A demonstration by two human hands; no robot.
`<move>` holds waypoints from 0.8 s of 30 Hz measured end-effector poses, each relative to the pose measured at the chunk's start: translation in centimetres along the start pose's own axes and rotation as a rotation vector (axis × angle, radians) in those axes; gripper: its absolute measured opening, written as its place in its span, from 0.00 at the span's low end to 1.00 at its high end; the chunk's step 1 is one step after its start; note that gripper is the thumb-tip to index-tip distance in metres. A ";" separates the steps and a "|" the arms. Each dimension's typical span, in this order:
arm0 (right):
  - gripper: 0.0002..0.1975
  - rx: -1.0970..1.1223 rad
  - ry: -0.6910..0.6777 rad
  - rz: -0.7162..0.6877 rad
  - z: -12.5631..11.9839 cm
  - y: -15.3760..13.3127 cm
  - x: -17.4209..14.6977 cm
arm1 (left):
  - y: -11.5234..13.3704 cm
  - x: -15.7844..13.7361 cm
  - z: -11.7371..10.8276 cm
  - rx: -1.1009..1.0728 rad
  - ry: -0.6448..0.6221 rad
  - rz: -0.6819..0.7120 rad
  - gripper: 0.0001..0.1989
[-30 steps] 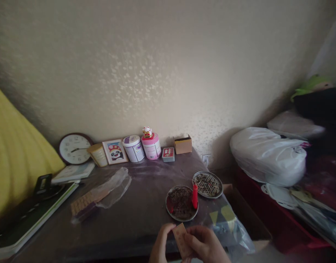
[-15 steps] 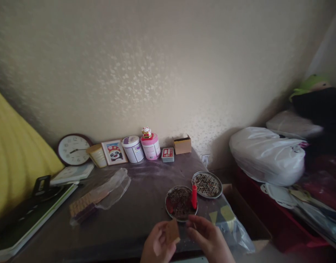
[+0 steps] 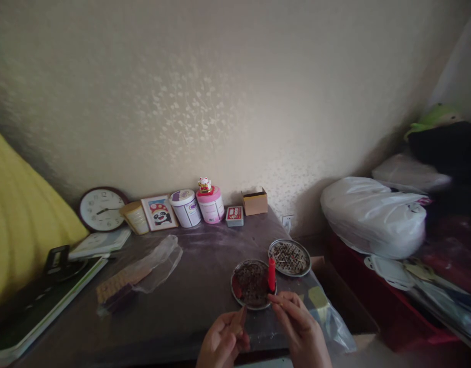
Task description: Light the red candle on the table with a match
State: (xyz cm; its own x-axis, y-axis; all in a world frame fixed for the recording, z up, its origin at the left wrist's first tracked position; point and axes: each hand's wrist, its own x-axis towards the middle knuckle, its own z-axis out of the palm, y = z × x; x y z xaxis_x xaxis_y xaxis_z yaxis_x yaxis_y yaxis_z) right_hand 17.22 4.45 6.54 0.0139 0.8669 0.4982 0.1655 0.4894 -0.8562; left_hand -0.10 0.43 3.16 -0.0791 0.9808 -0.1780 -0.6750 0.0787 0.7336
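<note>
My left hand (image 3: 219, 338) is closed around a small brown matchbox (image 3: 241, 319), now turned nearly edge-on. My right hand (image 3: 302, 327) pinches a thin matchstick (image 3: 280, 305) between thumb and fingers, just right of the box and apart from it. I cannot make out a flame. Beyond the hands, a red candle (image 3: 272, 275) stands upright at the right side of a round metal plate (image 3: 232, 286) covered in dark residue and red wax. Behind it to the right is a second round plate (image 3: 309, 258) full of small pale sticks and dark bits.
Along the wall stand a clock (image 3: 103, 209), a panda picture (image 3: 160, 213), tins (image 3: 186, 209), a red-topped box (image 3: 234, 216) and an open carton (image 3: 255, 202). A plastic-wrapped pack (image 3: 118, 289) lies left. White bags (image 3: 373, 217) sit at right beyond the table edge.
My left hand has turned the matchbox from its broad face to nearly edge-on. My right hand has shifted slightly up and to the right, with the matchstick still pinched.
</note>
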 end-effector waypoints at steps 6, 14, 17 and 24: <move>0.07 -0.051 -0.001 0.062 -0.5 0.4 -0.4 | 0.0 -0.2 0.3 0.041 -0.014 0.012 0.27; 0.06 -0.138 -0.029 0.002 -1.0 -0.1 -0.7 | -0.5 0.0 -0.2 0.184 -0.043 0.060 0.28; 0.07 -0.154 -0.040 -0.021 -0.9 -0.5 -0.7 | -0.6 0.0 -0.2 0.220 -0.038 0.066 0.29; 0.05 -0.179 -0.080 -0.174 -0.8 -1.9 -0.8 | -1.4 0.4 -0.6 0.232 0.005 0.091 0.31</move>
State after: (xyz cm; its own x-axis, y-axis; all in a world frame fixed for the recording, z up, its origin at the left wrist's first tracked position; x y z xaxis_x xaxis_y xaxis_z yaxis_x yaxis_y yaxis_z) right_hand 17.73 2.73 7.87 -0.1067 0.7793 0.6175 0.3309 0.6135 -0.7170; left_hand 0.32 0.56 1.68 -0.1358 0.9850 -0.1065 -0.4788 0.0289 0.8775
